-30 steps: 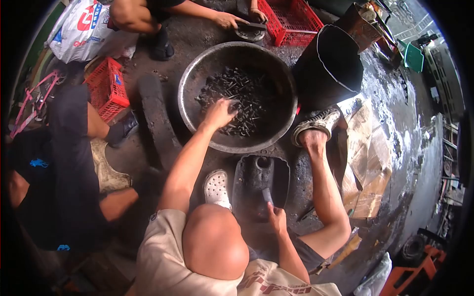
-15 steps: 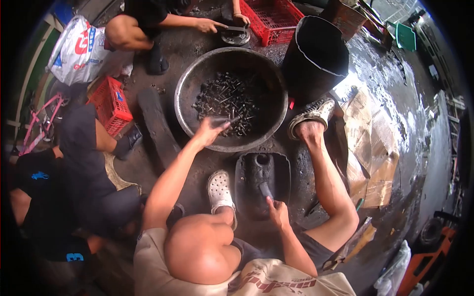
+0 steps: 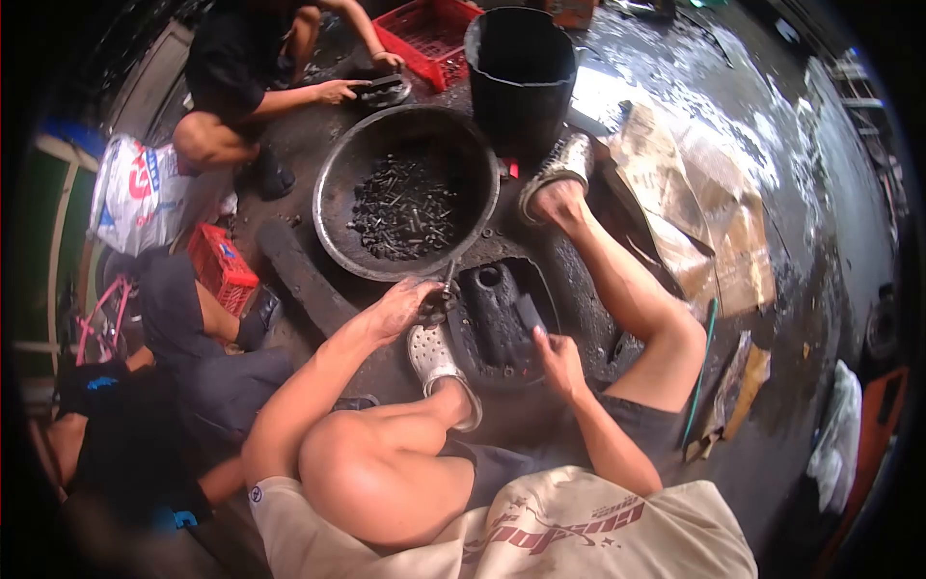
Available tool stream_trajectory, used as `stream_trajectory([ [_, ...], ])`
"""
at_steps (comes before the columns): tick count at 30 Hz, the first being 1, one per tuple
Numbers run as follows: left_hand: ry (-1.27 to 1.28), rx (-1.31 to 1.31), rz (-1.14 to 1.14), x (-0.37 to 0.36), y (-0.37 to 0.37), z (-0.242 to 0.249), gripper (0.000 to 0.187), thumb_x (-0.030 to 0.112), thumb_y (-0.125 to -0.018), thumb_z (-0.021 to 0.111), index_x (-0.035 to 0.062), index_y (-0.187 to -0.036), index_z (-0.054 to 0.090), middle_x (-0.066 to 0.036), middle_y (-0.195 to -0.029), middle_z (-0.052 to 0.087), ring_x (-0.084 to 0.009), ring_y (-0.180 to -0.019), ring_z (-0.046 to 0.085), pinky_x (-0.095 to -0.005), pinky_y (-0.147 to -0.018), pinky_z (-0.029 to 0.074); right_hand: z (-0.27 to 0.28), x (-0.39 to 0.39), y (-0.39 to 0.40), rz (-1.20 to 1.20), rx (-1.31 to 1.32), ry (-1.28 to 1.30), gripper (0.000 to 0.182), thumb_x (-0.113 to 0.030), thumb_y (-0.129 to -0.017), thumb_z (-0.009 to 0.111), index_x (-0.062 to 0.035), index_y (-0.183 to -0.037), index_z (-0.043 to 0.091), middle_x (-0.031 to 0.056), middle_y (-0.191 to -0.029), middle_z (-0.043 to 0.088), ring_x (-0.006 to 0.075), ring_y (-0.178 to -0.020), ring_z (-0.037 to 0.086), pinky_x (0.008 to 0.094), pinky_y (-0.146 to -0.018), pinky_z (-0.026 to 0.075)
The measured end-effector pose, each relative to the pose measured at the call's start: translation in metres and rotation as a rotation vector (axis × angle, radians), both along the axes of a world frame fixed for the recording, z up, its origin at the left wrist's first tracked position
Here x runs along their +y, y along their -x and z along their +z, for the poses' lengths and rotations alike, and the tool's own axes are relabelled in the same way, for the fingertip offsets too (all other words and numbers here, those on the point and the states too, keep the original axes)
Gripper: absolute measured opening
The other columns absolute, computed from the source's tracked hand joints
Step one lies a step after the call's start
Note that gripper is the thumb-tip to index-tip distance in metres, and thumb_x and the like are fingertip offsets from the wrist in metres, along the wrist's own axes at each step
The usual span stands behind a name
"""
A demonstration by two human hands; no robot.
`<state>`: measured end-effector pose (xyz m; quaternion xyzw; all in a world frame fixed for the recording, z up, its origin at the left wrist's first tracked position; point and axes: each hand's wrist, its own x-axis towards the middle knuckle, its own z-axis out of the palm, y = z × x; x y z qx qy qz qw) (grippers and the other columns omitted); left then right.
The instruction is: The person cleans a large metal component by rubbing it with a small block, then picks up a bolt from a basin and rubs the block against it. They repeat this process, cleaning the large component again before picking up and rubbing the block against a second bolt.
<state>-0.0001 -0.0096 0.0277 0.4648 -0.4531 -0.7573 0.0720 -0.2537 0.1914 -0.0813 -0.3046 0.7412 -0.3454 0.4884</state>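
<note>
My left hand [image 3: 403, 307] is closed around a small cluster of dark metal bolts [image 3: 442, 301], just outside the near rim of a wide metal basin [image 3: 323, 207]. One long bolt pokes up out of the grip. Inside the basin lies a heap of loose dark bolts [image 3: 405, 207]. My right hand [image 3: 559, 355] grips a flat dark grey bar [image 3: 529, 314], whose kind I cannot make out. That bar is over a black shallow tray [image 3: 552, 289] between my feet. In the tray sits a blackened block with a round hole [image 3: 490, 278].
A tall black bucket [image 3: 521, 106] stands beyond the basin, near a red crate [image 3: 434, 43]. Another person's hand [image 3: 338, 92] works at upper left. Flattened cardboard [image 3: 714, 212] covers wet floor at right. A second red crate [image 3: 222, 270] and a seated person are left.
My left hand has come out of the basin toward me, with bolts in it, to beside the tray. My right hand keeps its hold on the bar. The camera view has shifted.
</note>
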Motion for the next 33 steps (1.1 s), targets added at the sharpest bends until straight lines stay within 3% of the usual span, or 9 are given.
stream_trajectory([
  [6,0.058,-0.315,-0.278,0.022,0.051,0.072,0.044,0.027,-0.101,0.056,-0.0010,-0.135,0.052,-0.005,-0.110,0.060,-0.0112,-0.087,0.053,-0.0271,-0.073,0.048,0.121,-0.030,-0.013,-0.087,-0.239,0.251,0.056,-0.045,-0.101,0.059,-0.0006,-0.066,0.059,-0.0041,-0.053,0.043,0.0046,-0.049,0.040,0.0285,-0.044,0.034],
  [9,0.382,-0.223,-0.389,0.039,0.067,0.096,0.046,0.027,-0.101,0.055,-0.0013,-0.137,0.050,-0.003,-0.112,0.060,-0.0110,-0.090,0.052,-0.0257,-0.076,0.047,0.152,-0.044,-0.025,-0.070,-0.243,0.421,0.054,-0.041,-0.101,0.060,0.0007,-0.068,0.059,-0.0028,-0.052,0.044,0.0058,-0.049,0.037,0.0298,-0.043,0.032],
  [10,0.440,-0.071,-0.456,0.037,0.061,0.083,0.047,0.026,-0.103,0.053,-0.0027,-0.139,0.047,-0.010,-0.114,0.063,-0.0196,-0.091,0.056,-0.0309,-0.081,0.048,0.157,-0.046,-0.028,-0.064,-0.223,0.478,0.053,-0.040,-0.101,0.060,0.0012,-0.068,0.059,-0.0022,-0.052,0.044,0.0065,-0.049,0.036,0.0303,-0.043,0.031],
  [14,0.758,-0.144,-0.613,0.045,0.061,0.100,0.040,0.024,-0.104,0.048,-0.0076,-0.129,0.047,-0.029,-0.110,0.061,-0.0403,-0.093,0.054,-0.0433,-0.092,0.044,0.103,-0.041,-0.030,-0.036,-0.064,0.449,0.057,-0.043,-0.097,0.065,0.0026,-0.063,0.061,0.0050,-0.048,0.039,0.0104,-0.049,0.033,0.0346,-0.044,0.033],
  [17,0.723,-0.333,-0.728,0.042,0.053,0.081,0.038,0.024,-0.103,0.049,-0.0077,-0.125,0.049,-0.029,-0.109,0.061,-0.0408,-0.096,0.056,-0.0429,-0.092,0.045,0.052,-0.019,-0.016,-0.024,0.093,0.259,0.058,-0.044,-0.095,0.066,0.0025,-0.061,0.058,0.0107,-0.047,0.040,0.0136,-0.045,0.036,0.0365,-0.044,0.034],
  [22,0.734,-0.072,-0.676,0.052,0.065,0.089,0.033,0.021,-0.101,0.050,-0.0073,-0.118,0.052,-0.029,-0.096,0.061,-0.0385,-0.088,0.057,-0.0439,-0.087,0.046,0.108,-0.036,-0.038,-0.078,0.097,0.662,0.052,-0.035,-0.091,0.073,0.0010,-0.057,0.060,0.0142,-0.045,0.046,0.0240,-0.039,0.038,0.0357,-0.043,0.037],
  [25,0.789,-0.394,-0.784,0.044,0.059,0.078,0.034,0.018,-0.100,0.049,-0.0071,-0.122,0.052,-0.026,-0.098,0.065,-0.0333,-0.092,0.063,-0.0431,-0.087,0.047,0.060,-0.017,-0.031,-0.071,0.210,0.517,0.049,-0.033,-0.091,0.074,0.0014,-0.059,0.060,0.0161,-0.046,0.044,0.0273,-0.039,0.037,0.0374,-0.042,0.035],
  [30,0.592,-0.251,-0.772,0.051,0.068,0.088,0.037,0.017,-0.099,0.048,-0.0066,-0.127,0.051,-0.030,-0.114,0.063,-0.0380,-0.108,0.062,-0.0430,-0.097,0.045,0.097,-0.026,-0.039,-0.137,0.188,0.629,0.052,-0.034,-0.090,0.074,0.0014,-0.056,0.057,0.0186,-0.048,0.042,0.0323,-0.040,0.036,0.0387,-0.042,0.035],
  [33,0.713,-0.528,-0.765,0.049,0.069,0.098,0.039,0.018,-0.100,0.048,-0.0060,-0.130,0.051,-0.028,-0.116,0.063,-0.0260,-0.108,0.060,-0.0403,-0.097,0.044,0.054,-0.020,-0.038,-0.138,0.197,0.447,0.049,-0.031,-0.091,0.073,0.0010,-0.058,0.057,0.0183,-0.049,0.041,0.0310,-0.040,0.037,0.0388,-0.042,0.034],
])
